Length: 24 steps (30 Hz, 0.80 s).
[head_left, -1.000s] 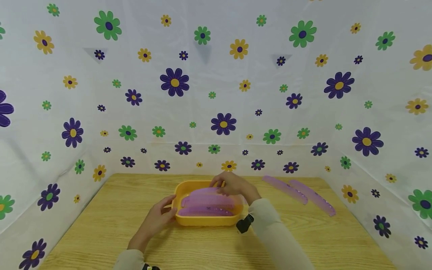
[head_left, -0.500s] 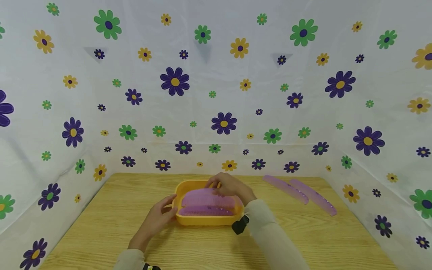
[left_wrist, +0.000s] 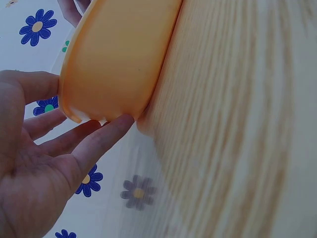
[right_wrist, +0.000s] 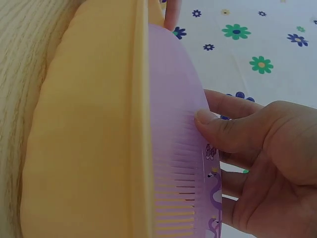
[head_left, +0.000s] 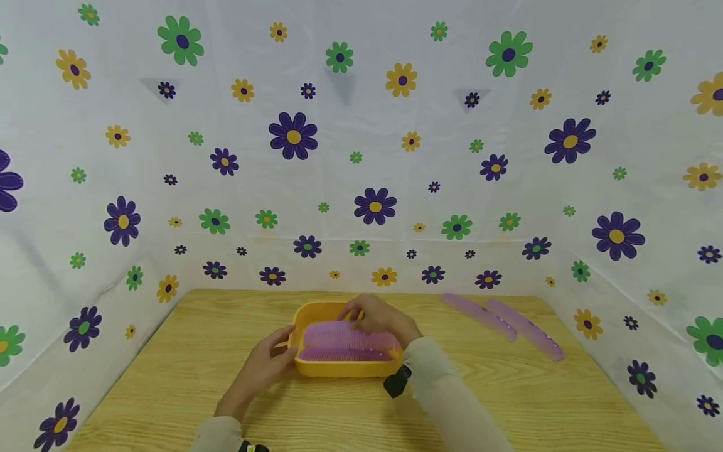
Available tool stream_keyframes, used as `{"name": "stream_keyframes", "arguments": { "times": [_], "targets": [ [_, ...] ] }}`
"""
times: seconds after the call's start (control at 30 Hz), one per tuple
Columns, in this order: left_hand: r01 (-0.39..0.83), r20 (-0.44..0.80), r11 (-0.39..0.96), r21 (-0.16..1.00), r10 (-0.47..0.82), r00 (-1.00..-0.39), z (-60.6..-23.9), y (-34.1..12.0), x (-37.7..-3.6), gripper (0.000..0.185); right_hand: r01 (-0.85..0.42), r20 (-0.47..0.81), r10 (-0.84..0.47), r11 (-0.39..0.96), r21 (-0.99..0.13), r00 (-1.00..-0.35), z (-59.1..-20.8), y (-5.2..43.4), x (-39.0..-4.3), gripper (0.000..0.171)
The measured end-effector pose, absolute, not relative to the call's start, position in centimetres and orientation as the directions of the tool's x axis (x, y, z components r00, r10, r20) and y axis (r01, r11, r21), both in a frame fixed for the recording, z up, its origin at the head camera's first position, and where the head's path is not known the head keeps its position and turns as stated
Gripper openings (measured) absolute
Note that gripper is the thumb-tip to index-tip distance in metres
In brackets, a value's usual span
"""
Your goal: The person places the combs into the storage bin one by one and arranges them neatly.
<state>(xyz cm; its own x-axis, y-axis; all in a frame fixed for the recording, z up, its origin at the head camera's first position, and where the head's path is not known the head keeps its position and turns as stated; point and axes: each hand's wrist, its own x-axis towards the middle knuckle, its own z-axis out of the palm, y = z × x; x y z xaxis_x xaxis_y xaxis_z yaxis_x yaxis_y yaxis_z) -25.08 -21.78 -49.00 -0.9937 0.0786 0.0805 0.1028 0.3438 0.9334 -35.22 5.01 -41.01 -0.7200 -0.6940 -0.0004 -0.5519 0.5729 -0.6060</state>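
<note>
Yellow tray [head_left: 316,370] holds purple combs [head_left: 344,342]; right hand [head_left: 381,317] pinches top comb, left hand [head_left: 260,370] flat against tray.

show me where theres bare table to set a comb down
Free: the table left of the left hand, and the near right corner, in front of the two loose combs. Crowded: the yellow tray, full of combs, both hands on it.

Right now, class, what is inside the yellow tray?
Purple combs lie stacked in the yellow tray. The right hand pinches the top one; the left hand steadies the tray's end. The combs cover the tray's floor, and their exact count cannot be told.
</note>
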Motion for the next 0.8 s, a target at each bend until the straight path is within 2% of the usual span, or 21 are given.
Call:
{"name": "stream_keyframes", "arguments": {
  "times": [0.8],
  "targets": [
    [0.065,0.051,0.36,0.931,0.049,-0.997,-48.9,-21.6,-25.2,0.054,-0.536,-0.066,-0.709,0.587,-0.607,-0.702,-42.9,3.9,-34.9,0.029]
  ]
}}
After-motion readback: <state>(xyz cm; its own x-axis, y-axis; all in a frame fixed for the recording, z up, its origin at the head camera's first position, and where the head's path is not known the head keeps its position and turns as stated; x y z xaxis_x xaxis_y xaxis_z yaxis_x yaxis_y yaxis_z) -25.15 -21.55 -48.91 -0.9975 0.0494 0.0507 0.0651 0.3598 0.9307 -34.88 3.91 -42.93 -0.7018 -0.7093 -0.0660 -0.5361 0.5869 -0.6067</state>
